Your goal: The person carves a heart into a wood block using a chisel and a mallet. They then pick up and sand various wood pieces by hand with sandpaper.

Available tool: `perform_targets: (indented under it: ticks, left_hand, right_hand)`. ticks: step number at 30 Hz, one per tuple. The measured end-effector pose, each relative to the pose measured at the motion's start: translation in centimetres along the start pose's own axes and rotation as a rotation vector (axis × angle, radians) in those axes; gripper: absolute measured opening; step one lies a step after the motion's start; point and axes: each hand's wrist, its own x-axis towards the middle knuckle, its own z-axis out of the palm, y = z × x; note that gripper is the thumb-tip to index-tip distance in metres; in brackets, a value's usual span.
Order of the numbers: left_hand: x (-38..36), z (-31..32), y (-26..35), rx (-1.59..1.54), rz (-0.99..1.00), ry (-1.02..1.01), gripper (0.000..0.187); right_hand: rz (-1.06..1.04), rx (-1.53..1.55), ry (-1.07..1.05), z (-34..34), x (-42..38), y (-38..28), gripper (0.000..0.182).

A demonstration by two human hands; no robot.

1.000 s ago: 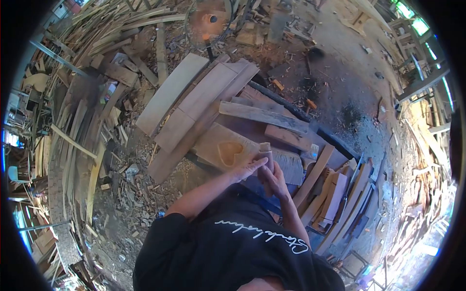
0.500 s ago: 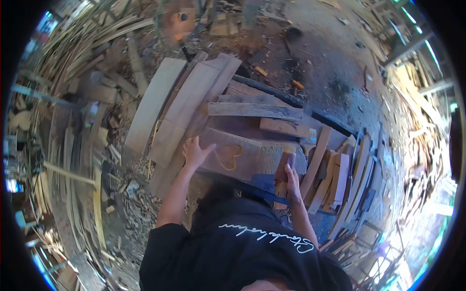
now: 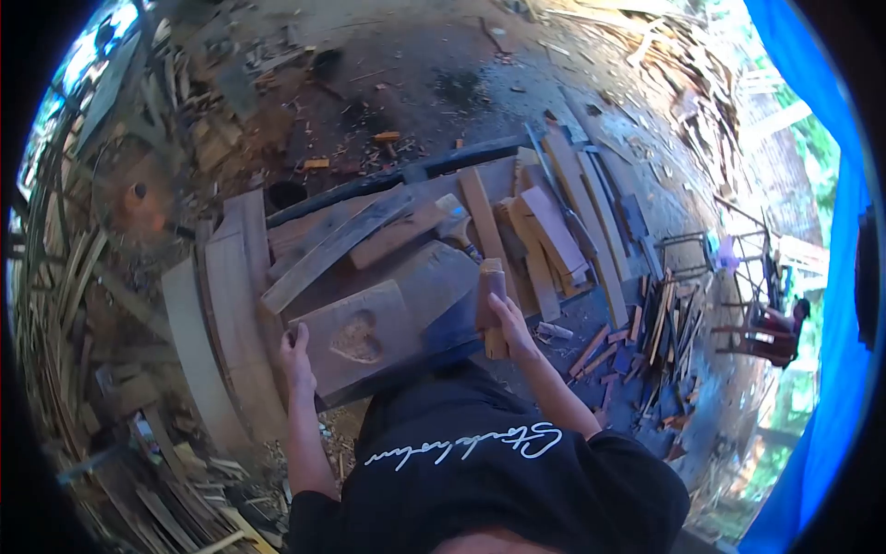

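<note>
A flat wooden board (image 3: 388, 314) with a heart-shaped hollow (image 3: 356, 337) lies before me on the bench. My left hand (image 3: 297, 355) grips the left edge of this board, thumb on the top face. In my right hand (image 3: 506, 319) is a short wooden block (image 3: 491, 300) wrapped with a reddish-brown strip, held upright near the board's right side. Behind the board rests a long grey wooden piece (image 3: 337, 245), beside a brown block (image 3: 397, 233).
Long planks (image 3: 231, 314) lie at the left of the bench, and several wood strips (image 3: 554, 235) at the right. Scrap sticks (image 3: 669, 323) are piled on the ground at right, near a dark red chair (image 3: 775, 332). A blue tarp (image 3: 844, 231) hangs at far right.
The view has turned to the right. My left hand, earlier spread over the board's left part, now grips its edge. My right hand still holds the wrapped block.
</note>
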Motion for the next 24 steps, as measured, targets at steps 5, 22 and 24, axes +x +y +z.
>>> perform_targets:
  ticks: [5, 22, 24]
  left_hand:
    - [-0.9, 9.1, 0.6, -0.351, -0.217, -0.1, 0.035]
    - [-6.6, 48.1, -2.2, -0.057, -0.484, -0.775, 0.045]
    - [-7.1, 46.3, -1.0, -0.001, -0.393, -0.824, 0.048]
  right_hand:
    - [-0.089, 0.146, 0.217, -4.9, 0.5, -1.6, 0.047]
    - [-0.3, 0.564, 0.441, -19.3, 0.6, -8.5, 0.054]
    - [-0.318, 0.506, 0.445, -19.2, 1.1, -8.1, 0.058]
